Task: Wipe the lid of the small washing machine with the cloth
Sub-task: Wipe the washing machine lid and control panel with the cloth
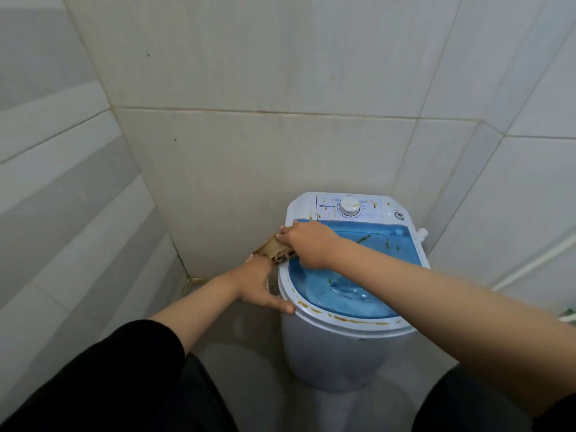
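A small white washing machine (336, 353) stands in a tiled corner. Its see-through blue lid (367, 275) carries green flecks, and brown-yellow smears run along the white rim around it. My right hand (308, 244) reaches across the lid's left edge and grips a crumpled tan cloth (272, 249), which hangs past the rim on the machine's left side. My left hand (263, 283) rests flat against the left front of the rim, just below the cloth, its fingers spread on the white plastic.
The white control panel with a round dial (349, 207) at the back of the machine is spotted with yellow stains. Tiled walls close in behind and on both sides. A white pipe (530, 266) runs along the right wall.
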A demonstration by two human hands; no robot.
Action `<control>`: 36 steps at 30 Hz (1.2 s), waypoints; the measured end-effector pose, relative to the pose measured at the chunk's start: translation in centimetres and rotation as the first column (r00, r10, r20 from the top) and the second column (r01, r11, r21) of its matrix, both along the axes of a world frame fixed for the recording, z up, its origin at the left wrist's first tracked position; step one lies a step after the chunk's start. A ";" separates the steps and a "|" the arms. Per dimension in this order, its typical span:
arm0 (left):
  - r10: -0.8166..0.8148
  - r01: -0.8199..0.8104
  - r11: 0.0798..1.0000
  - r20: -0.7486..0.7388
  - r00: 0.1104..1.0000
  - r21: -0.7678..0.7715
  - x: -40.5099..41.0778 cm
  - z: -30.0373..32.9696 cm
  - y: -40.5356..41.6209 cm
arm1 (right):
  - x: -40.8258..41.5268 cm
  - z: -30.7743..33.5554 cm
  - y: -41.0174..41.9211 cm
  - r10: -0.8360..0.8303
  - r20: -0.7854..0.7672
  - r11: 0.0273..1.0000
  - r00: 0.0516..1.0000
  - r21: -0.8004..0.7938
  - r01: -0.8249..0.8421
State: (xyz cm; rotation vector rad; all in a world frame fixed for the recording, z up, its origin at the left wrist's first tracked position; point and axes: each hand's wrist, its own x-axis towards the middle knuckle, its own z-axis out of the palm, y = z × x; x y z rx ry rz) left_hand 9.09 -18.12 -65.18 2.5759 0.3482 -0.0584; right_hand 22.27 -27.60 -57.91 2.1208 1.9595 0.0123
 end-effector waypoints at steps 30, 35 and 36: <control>0.068 -0.045 0.992 -0.201 0.977 0.116 -0.5 1.5 -1.0 | -2.7 0.0 -13.5 0.147 -0.234 0.986 0.961 -0.040 -0.160; 0.095 -0.075 0.992 -0.207 0.974 0.104 -0.7 2.5 -1.7 | -1.8 0.2 -16.2 0.114 -0.280 0.990 0.953 -0.044 -0.131; 0.107 -0.089 0.991 -0.196 0.975 0.096 -0.8 2.9 -2.2 | -1.6 0.2 -16.7 0.103 -0.285 0.992 0.953 -0.045 -0.121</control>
